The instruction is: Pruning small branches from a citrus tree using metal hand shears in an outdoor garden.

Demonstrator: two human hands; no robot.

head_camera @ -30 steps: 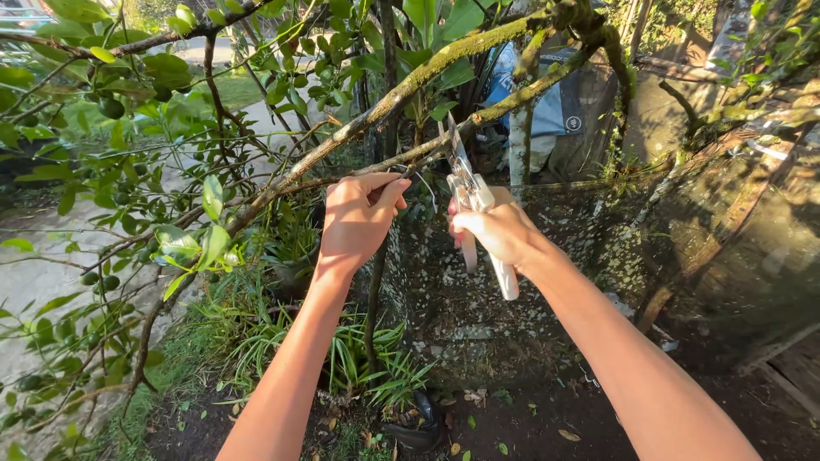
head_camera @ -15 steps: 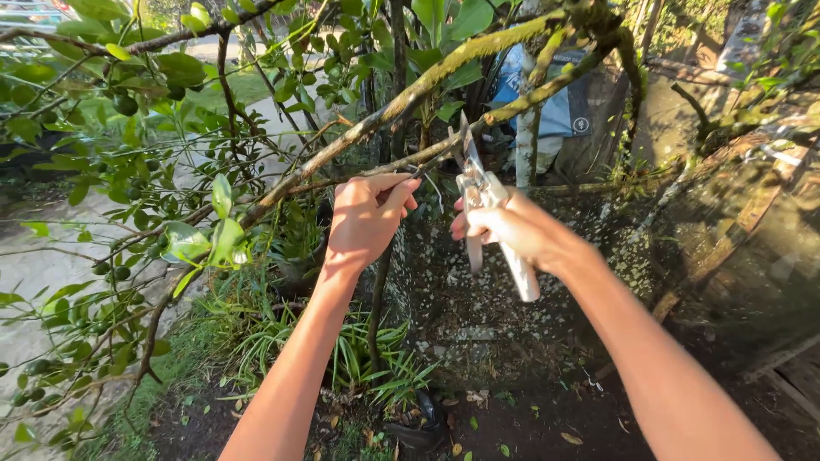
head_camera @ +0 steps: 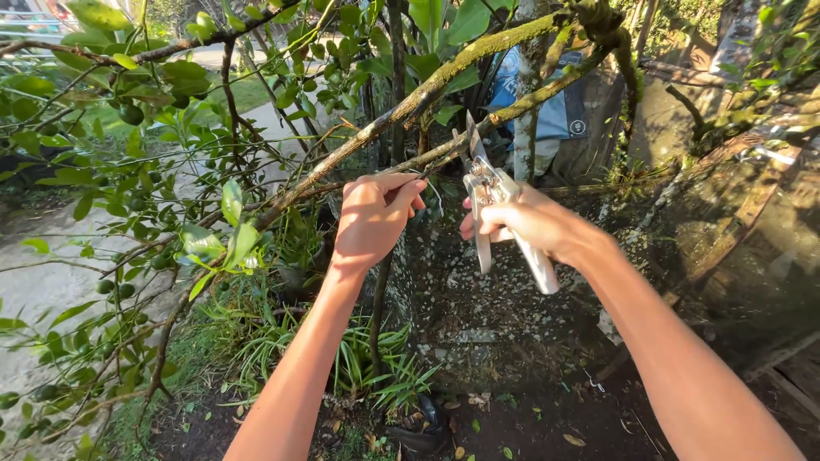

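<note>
Leafy twigs [head_camera: 213, 230] and a mossy branch [head_camera: 444, 72] crowd the pruning shears [head_camera: 495, 205].

Right hand [head_camera: 517, 222] holds pruning shears [head_camera: 495, 209]; left hand [head_camera: 371, 218] grips a thin branch [head_camera: 342, 183].

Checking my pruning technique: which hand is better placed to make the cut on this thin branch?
Right. The right hand holds the pruning shears, blades up at the thin branch; the left hand only grips that branch.
</note>
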